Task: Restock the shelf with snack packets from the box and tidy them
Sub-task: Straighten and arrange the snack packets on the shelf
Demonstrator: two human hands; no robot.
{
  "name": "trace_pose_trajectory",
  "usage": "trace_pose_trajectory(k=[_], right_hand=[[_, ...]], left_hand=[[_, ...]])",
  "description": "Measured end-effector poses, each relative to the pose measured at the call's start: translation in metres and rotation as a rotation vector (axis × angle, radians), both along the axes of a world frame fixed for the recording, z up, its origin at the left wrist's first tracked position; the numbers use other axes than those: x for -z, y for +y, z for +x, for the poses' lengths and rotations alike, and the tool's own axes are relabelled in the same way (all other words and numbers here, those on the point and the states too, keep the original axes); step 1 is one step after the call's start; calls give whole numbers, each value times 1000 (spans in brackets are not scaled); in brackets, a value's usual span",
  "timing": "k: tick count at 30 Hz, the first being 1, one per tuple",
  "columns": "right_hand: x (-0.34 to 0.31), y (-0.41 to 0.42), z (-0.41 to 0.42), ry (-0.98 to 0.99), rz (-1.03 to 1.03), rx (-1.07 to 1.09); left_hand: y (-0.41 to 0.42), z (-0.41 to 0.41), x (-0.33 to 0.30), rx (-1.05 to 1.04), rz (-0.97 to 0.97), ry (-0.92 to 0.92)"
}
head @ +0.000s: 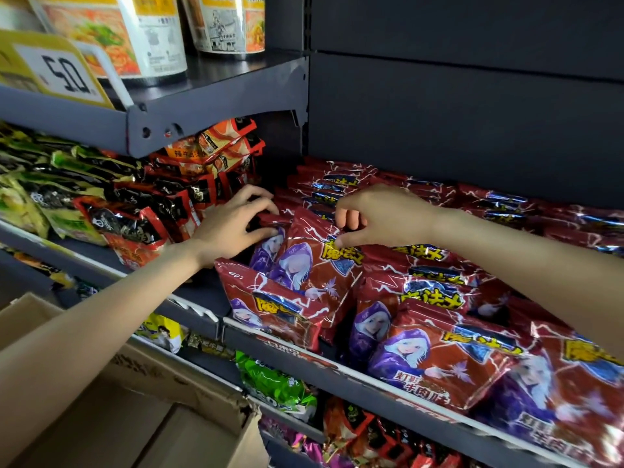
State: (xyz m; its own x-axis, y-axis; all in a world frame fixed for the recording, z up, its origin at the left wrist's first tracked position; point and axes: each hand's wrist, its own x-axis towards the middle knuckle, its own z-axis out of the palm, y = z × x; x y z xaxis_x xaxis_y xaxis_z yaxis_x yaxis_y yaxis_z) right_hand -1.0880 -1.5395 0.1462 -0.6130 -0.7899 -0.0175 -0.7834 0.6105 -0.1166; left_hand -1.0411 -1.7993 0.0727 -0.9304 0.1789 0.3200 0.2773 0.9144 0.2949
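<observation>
here both hands are working one upright red snack packet [312,261] on the shelf [371,373]. the left hand [233,228] fingers are curling round its top edge while the right hand [378,217] fingers are pinching the opposite corner, probably squaring the row.

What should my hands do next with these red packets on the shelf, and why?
Probably stand the packet in your hands upright and press it back against the row. Your left hand and right hand both grip the top edges of red snack packets that tilt at the left end of the row, while the front packets sit loosely.
</observation>
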Motion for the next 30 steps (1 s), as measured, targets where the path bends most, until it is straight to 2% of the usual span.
trace_pose_trajectory(k=[4, 9, 12, 15, 18, 20, 24, 30], right_hand=[[6, -11, 3, 131, -6, -35], [-10, 11, -1, 13, -109, -7], [-20, 48, -6, 9, -161, 40], [-18, 77, -7, -30, -75, 76], [-10, 85, -4, -49, 102, 48], [-7, 83, -1, -14, 200, 33], [-5, 66, 1, 72, 341, 43], [2, 50, -1, 111, 250, 66]], left_hand=[[-4, 3, 0, 3, 36, -36], [-9, 5, -13, 9, 202, -146], [-2, 7, -25, 36, 280, -119], [16, 5, -37, 146, 174, -89], [32, -4, -46, 201, -151, -100], [39, -10, -47, 213, -260, -137], [45, -16, -42, 289, -209, -208], [39, -13, -40, 341, -123, -194]])
